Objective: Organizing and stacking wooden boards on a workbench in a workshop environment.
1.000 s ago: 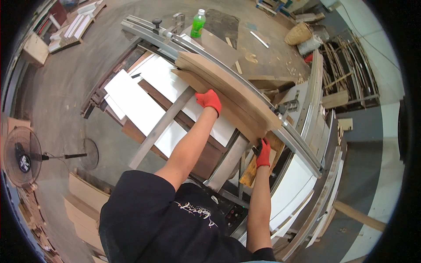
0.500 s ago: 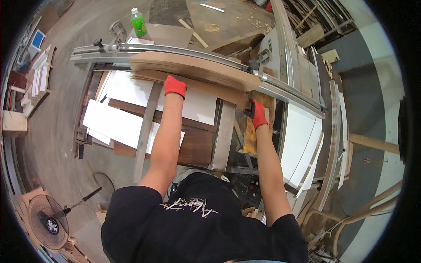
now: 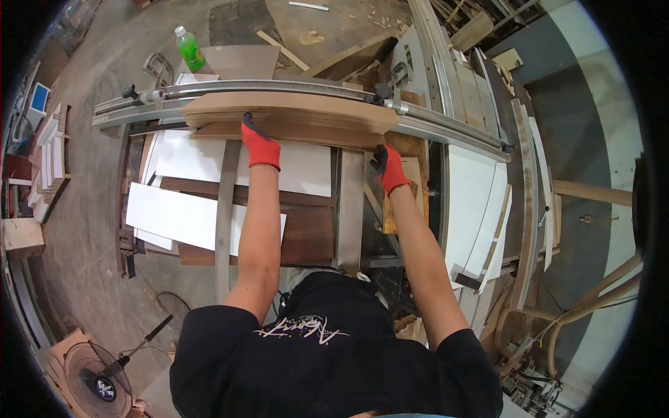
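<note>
A: What is seen on the largest scale?

B: A saw bench with a grey metal frame is seen from above, crossed by a long metal fence rail. White panels and a dark brown panel are laid under the frame, and more white panels are stacked at the right.

A: And the workpiece?

B: A stack of long wooden boards is laid across the bench, just against the rail. The boards are light brown, smooth-faced and thin; their layered edges are shown along the near side. A curve is given to them, but how much of it is only lens bend cannot be told.

A: How are the hands placed?

B: Both are covered by red gloves with dark fingertips. The left hand is pressed on the near edge of the stack, its fingers hooked over the top face; a flat, narrow grip is kept on the boards. The right hand is set at the stack's right end, fingers against the underside edge; whether its grip is fully closed cannot be told.

A: Anything smaller?

B: A green bottle is stood beyond the rail, and a floor fan is seen at lower left.
</note>
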A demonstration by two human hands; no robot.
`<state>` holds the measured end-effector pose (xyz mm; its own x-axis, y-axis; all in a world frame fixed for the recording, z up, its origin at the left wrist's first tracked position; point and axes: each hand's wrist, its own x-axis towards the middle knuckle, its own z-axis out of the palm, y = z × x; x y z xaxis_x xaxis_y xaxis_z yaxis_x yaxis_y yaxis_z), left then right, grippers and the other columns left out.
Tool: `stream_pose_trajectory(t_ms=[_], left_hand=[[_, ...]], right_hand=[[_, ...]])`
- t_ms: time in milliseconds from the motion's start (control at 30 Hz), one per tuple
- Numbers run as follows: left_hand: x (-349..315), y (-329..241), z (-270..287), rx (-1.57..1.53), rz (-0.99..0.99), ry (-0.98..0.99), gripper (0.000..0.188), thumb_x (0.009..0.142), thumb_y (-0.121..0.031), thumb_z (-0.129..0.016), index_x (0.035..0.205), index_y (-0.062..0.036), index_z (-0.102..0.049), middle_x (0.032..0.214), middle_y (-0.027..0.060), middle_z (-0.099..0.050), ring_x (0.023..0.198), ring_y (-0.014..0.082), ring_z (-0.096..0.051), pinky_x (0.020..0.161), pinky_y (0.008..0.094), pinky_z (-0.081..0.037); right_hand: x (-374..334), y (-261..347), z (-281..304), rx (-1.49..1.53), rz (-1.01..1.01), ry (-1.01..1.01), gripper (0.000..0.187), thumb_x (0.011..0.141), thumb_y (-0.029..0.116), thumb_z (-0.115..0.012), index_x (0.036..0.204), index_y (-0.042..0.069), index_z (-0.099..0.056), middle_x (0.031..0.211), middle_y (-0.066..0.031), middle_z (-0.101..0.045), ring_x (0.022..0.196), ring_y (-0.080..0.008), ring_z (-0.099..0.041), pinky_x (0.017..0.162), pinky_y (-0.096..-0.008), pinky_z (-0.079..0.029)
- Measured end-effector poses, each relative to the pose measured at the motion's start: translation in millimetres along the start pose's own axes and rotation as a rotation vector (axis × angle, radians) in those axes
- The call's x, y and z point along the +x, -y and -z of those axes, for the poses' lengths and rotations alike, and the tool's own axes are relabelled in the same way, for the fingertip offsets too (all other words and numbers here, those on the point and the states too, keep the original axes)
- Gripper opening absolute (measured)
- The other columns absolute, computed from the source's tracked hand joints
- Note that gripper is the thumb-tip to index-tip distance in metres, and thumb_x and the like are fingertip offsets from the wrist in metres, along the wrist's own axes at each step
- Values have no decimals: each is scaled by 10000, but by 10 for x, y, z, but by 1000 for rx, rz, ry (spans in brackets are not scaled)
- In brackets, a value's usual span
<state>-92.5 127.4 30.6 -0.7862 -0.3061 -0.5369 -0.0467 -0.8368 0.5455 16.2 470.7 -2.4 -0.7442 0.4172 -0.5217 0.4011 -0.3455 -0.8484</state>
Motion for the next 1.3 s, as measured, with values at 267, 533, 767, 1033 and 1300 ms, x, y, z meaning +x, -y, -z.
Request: stream_pose_trajectory(t_ms=[267,533,767,1033,1300], left_hand=[[-234,-182,-254,-123,-44,-147,551,948,-497,-564,1387,-166,-588,1479,53,-532,1288,296,-528,1087,473,-423],[-286,-34,-430,-151,-54,-196,721,832,-496,-697,1421,-125,-510,1416,78,-576,1203,297,-578,1020,484,-476],[-32,-120,-246,-132,-151,60,619,963,-534,-488,1441,-146,-552,1490,68,-540,1337,295,-507,1145,475,-374],[-88,-213,-202,53,-165,-69,628,964,-531,-507,1469,-158,-531,1508,72,-522,1365,297,-488,1156,479,-378],[423,-417,313,255,-114,296,653,773,41,-718,1385,-51,-512,1352,107,-596,1226,292,-576,1086,479,-473]], right_hand=[[30,-163,-169,-635,242,104,331,935,280,-653,1151,30,-640,1202,-216,-663,1172,-422,-605,859,-637,-508],[720,-521,163,37,221,-149,358,798,195,-770,1104,38,-669,802,-73,-583,679,-246,-573,618,-387,-525],[375,-15,-84,-398,390,-53,446,929,391,-647,1225,57,-654,894,-64,-626,688,-168,-480,647,-374,-528],[332,26,-123,-242,33,-6,300,926,342,-642,1000,60,-713,830,-92,-639,657,-191,-499,563,-390,-396],[-101,261,-412,-948,366,-86,309,817,292,-604,915,38,-748,847,-174,-715,813,-307,-674,712,-467,-505]])
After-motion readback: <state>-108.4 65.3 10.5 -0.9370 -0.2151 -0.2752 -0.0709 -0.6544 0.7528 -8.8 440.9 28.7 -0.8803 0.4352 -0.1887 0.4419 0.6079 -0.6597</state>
